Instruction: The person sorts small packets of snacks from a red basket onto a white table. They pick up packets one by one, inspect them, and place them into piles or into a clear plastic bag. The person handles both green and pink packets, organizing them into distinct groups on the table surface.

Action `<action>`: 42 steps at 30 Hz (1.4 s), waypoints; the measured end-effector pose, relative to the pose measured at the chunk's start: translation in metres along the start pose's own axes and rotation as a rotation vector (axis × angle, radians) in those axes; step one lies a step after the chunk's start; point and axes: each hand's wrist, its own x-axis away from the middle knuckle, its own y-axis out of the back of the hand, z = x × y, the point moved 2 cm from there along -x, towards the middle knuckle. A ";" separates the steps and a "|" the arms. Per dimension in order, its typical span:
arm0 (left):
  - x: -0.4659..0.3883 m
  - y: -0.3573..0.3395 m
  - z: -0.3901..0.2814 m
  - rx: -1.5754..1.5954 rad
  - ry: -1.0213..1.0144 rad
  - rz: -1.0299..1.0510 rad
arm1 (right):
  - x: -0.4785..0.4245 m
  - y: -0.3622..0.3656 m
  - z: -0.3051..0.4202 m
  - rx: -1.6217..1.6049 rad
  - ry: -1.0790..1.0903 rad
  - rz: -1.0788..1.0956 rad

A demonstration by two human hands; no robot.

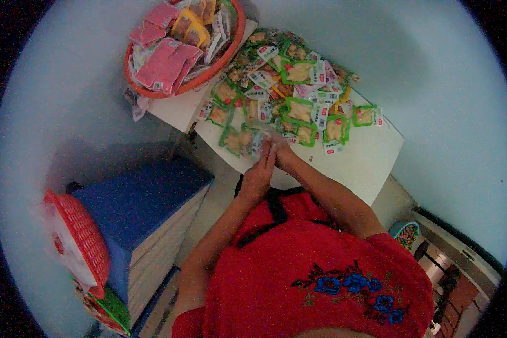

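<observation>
My left hand (pixel 260 170) and my right hand (pixel 282 153) meet at the near edge of a white table (pixel 359 156). Clear plastic film shows at their fingertips, part of a green-edged food packet (pixel 238 141) that both hands hold by its end. My left fingers are stretched out straight, and my right fingers are partly hidden behind them. Just beyond lies a loose heap of sealed snack packets (pixel 300 110), many green-edged with pale food inside and white printed ends. One green-edged packet (pixel 337 129) rests near the right side of the heap.
An orange-rimmed basket (pixel 230 57) full of pink and yellow packets stands at the far left of the table. Left of me is a blue-topped box-like unit (pixel 148 198) with a red plastic basket (pixel 84 236) beside it. A bowl of colourful pieces (pixel 407 235) sits at right.
</observation>
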 end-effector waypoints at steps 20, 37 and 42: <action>0.004 -0.019 0.014 0.024 0.003 0.049 | -0.029 -0.024 -0.048 -1.034 -0.448 -0.165; 0.005 -0.011 0.009 0.083 0.103 0.023 | 0.096 0.037 0.126 0.588 0.144 -0.370; 0.005 -0.011 0.008 0.029 0.085 -0.009 | 0.067 0.046 0.113 1.058 0.352 -0.327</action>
